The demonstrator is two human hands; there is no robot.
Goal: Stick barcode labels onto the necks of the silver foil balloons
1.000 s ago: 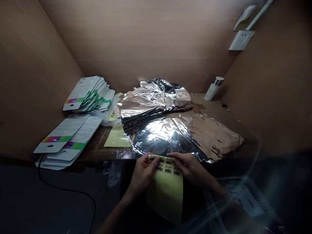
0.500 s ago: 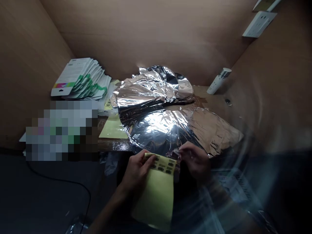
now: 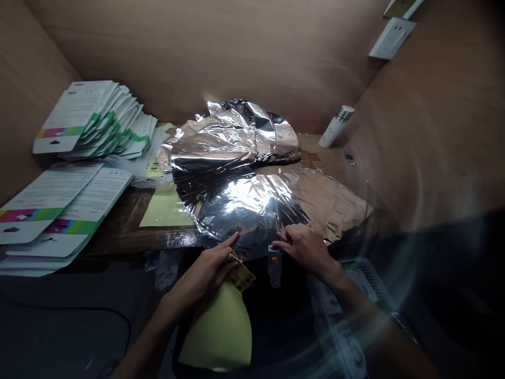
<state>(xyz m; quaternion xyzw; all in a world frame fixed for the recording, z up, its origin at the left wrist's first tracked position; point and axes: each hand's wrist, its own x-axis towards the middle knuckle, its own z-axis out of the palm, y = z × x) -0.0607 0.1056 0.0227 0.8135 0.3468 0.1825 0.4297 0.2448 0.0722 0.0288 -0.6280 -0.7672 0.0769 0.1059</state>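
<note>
My left hand (image 3: 205,271) is closed on the top edge of a yellow sheet of barcode stickers (image 3: 224,321), which hangs down below the table edge; its forefinger reaches onto the silver foil balloon (image 3: 240,208). My right hand (image 3: 302,245) has its fingertips pressed on the balloon's near edge, where a small white sticker (image 3: 273,248) sits by the balloon's neck (image 3: 275,268). The flat balloon lies on top of other crumpled foil balloons (image 3: 232,137).
Stacks of printed white cards (image 3: 94,118) lie at the back left, with more cards (image 3: 51,202) at the left front. A yellow backing sheet (image 3: 163,210) rests on the wooden table. A white bottle (image 3: 335,126) leans in the right corner; a wall socket (image 3: 390,37) is above.
My right hand left the sticker sheet and moved up to the balloon's near edge, where a small sticker now shows. My left hand lowered the sheet, now bent and hanging.
</note>
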